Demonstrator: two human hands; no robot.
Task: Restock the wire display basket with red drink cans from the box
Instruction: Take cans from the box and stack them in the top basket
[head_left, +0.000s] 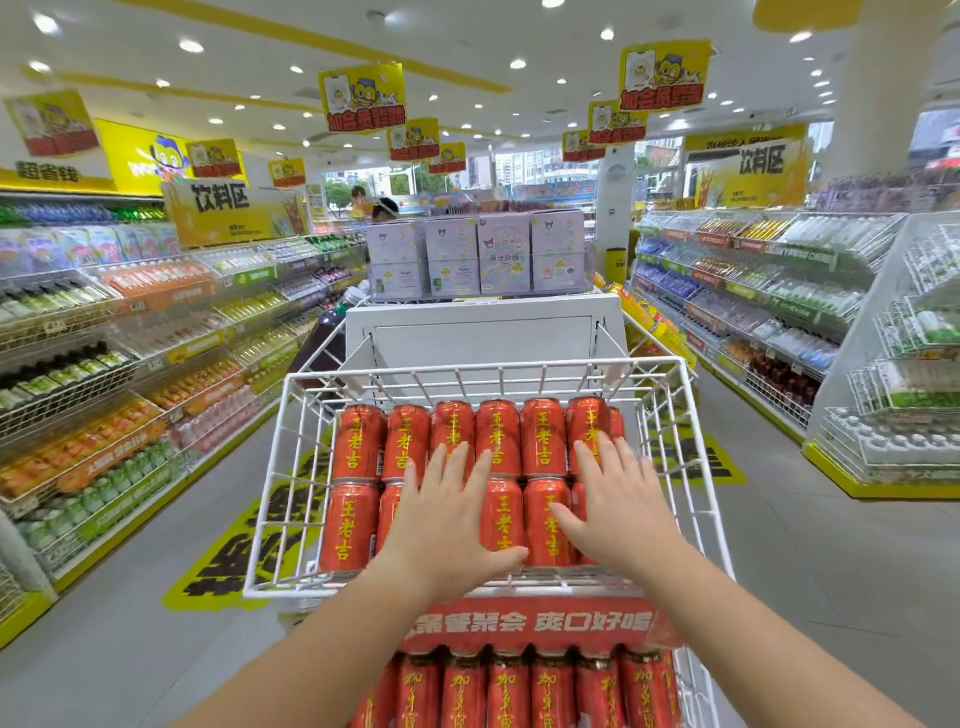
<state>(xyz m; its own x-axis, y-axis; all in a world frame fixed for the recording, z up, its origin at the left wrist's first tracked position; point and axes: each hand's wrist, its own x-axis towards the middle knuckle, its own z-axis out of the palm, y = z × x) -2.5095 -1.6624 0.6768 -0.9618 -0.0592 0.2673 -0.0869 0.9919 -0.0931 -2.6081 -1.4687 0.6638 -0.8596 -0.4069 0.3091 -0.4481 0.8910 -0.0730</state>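
Wire basket (280, 467) holds red cans (358, 441) in 2 rows, roughly 6 across, labels facing the camera. Left grip (447, 519) lies flat on the middle cans, fingers straight and spread, holding nothing. Right grip (618, 509) is the same, flat on the right-hand cans. My read: squaring the rows, not picking. Can't make out the box. Lower cans (509, 686) sit under a red banner (524, 623). Handling guess: full cans, rigid but easy to dent, smooth sides so likely slippery, heavy in bulk. Take each around the body at mid-height, not by the rim. Push evenly, or 1 can may roll out of line.
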